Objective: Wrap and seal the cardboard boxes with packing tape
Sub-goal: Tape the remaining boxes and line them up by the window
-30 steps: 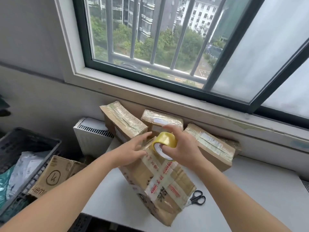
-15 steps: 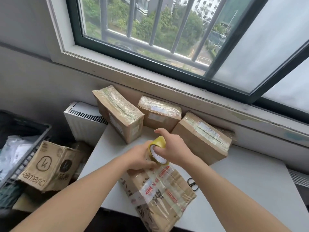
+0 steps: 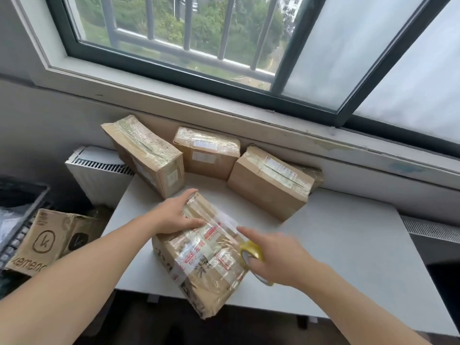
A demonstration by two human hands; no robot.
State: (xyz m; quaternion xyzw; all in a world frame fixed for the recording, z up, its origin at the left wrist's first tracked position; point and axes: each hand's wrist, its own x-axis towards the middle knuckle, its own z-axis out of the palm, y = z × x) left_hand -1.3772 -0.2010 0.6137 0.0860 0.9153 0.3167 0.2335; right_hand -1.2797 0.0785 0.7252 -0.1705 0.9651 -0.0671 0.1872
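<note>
Crate (image 3: 20, 215) sits far left, off the table (image 3: 348, 245), with a printed box (image 3: 47, 242) on the floor beside it. A radiator (image 3: 99, 175) stands at the table's back left corner. Along the back edge are three taped boxes: a tall box (image 3: 146, 153) on the left, a small box (image 3: 206, 153) in the middle and a wide box (image 3: 271, 180) on the right.

The left hand (image 3: 174, 215) lies flat on the far left end of the box (image 3: 204, 260), fingers straight and close together. This box lies near the front edge, left of the middle, and its near end sticks out over that edge. Shiny clear tape runs across its top. The right hand (image 3: 276, 257) grips the yellow tape roll (image 3: 251, 252) at the box's right side, with the first finger pointing straight out.
</note>
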